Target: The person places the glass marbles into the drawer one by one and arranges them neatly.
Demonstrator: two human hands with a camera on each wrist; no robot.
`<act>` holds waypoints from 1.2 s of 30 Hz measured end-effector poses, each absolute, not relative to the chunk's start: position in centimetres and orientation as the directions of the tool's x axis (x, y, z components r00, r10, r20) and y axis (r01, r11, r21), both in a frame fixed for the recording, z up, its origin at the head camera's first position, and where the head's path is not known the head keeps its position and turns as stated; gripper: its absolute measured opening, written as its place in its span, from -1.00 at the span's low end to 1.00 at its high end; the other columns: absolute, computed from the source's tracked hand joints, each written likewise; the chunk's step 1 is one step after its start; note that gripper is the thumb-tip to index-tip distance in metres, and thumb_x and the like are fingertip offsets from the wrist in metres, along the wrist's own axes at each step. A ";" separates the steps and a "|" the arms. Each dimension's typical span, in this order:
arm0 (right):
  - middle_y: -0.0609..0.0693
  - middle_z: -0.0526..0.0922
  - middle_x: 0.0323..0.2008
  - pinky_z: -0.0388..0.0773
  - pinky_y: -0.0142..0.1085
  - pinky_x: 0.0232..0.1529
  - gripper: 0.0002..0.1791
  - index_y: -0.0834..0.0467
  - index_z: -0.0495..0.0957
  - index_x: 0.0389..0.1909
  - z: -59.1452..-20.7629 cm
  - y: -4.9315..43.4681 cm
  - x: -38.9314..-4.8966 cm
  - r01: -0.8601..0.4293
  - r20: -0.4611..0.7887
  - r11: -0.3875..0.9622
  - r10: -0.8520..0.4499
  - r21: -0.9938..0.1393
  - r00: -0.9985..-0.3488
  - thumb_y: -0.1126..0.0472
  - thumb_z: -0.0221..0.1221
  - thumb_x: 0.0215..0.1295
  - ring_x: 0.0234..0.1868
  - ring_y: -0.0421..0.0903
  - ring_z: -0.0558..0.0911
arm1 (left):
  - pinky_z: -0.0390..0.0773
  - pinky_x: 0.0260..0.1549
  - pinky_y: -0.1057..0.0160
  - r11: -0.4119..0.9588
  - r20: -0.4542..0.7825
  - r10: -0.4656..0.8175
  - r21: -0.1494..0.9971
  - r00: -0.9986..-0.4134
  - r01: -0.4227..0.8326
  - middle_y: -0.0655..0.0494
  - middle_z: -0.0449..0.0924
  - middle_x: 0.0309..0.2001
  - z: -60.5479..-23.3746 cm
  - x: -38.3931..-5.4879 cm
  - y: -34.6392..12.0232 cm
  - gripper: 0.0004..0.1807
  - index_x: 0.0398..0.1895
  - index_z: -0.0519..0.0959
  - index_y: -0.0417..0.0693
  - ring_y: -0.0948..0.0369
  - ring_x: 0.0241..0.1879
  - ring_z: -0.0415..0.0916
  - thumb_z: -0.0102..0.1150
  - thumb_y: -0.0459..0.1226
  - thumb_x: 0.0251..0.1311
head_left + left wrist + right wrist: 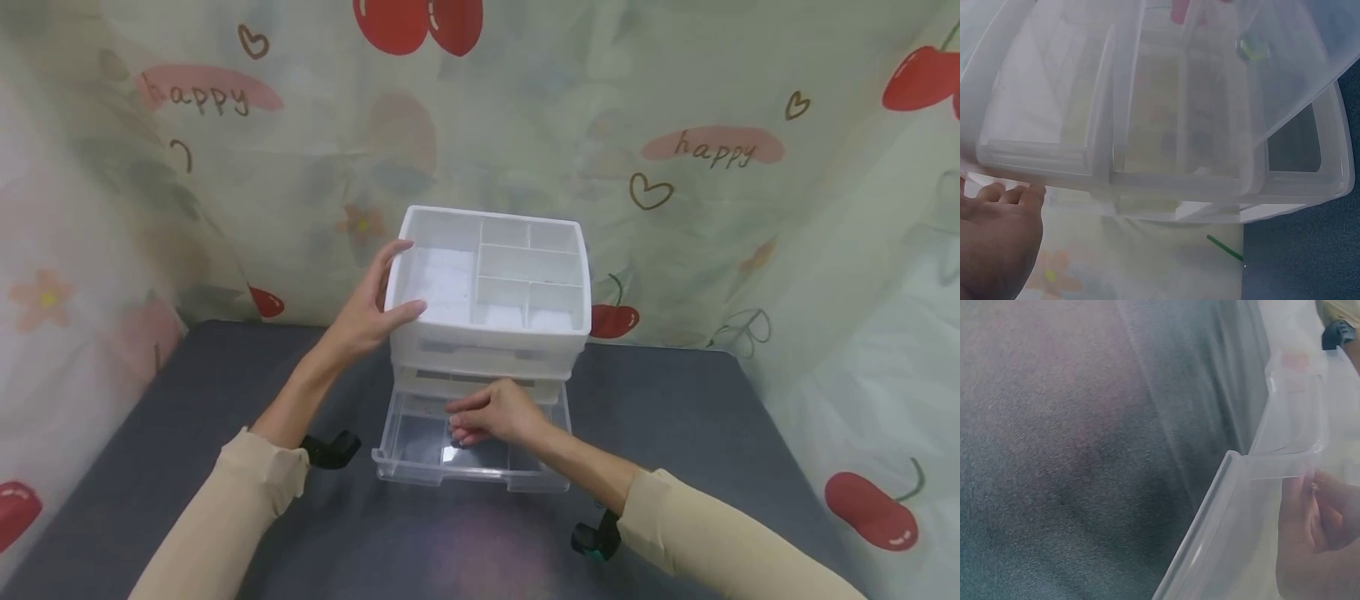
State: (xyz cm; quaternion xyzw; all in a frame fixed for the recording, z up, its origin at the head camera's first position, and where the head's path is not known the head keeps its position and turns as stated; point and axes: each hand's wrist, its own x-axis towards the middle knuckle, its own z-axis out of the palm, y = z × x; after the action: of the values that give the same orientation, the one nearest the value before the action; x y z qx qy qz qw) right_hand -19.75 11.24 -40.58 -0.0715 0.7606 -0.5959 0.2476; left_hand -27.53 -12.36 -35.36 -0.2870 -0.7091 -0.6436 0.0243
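Our left hand point(365, 315) grips the box point(487, 357) on the tabletop point(675, 417), maybe so it won't tip. Our right hand point(504, 412) is in the pulled-out drawer point(408, 475), fingers bent; we can't tell if it holds anything.

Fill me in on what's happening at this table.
A person is working with a white drawer unit on the dark table. The left hand grips the unit's left side by its compartmented top tray. Below, a clear drawer is pulled out toward the person, and the right hand is at it, fingers bent and drawn together. Whether they pinch something small is too unclear to tell.
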 end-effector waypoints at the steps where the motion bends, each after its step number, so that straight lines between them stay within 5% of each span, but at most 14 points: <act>1: 0.19 0.75 -0.33 0.66 -0.22 -0.26 -0.70 0.38 0.67 -0.03 -40.6 11.3 -19.8 0.187 -0.291 0.277 -0.405 -0.942 -0.867 0.35 0.33 0.23 -0.37 -0.05 0.75 | 0.39 0.07 0.19 0.003 0.403 0.376 0.900 -0.835 0.436 -0.20 0.06 0.46 -35.4 -27.5 -12.4 -0.14 0.53 0.00 0.07 -0.01 0.31 0.21 0.19 -0.47 0.26; 36: 0.23 0.73 -0.15 0.61 -0.04 -0.09 -0.61 0.40 0.62 0.03 -37.8 18.0 -16.9 0.011 -0.047 0.100 -0.371 -0.995 -0.927 0.24 0.33 0.27 -0.19 0.09 0.74 | 0.43 0.01 0.27 -0.031 0.405 0.371 0.905 -0.836 0.425 -0.20 0.04 0.47 -35.7 -27.5 -12.4 -0.15 0.53 0.00 0.07 -0.02 0.28 0.22 0.15 -0.50 0.27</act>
State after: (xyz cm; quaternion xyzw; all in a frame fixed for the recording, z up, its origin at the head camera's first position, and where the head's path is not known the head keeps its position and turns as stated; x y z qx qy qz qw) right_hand -16.88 18.01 -37.81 -0.1238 0.7273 -0.6593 0.1447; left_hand -27.50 -12.39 -35.70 -0.2859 -0.6957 -0.6587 0.0204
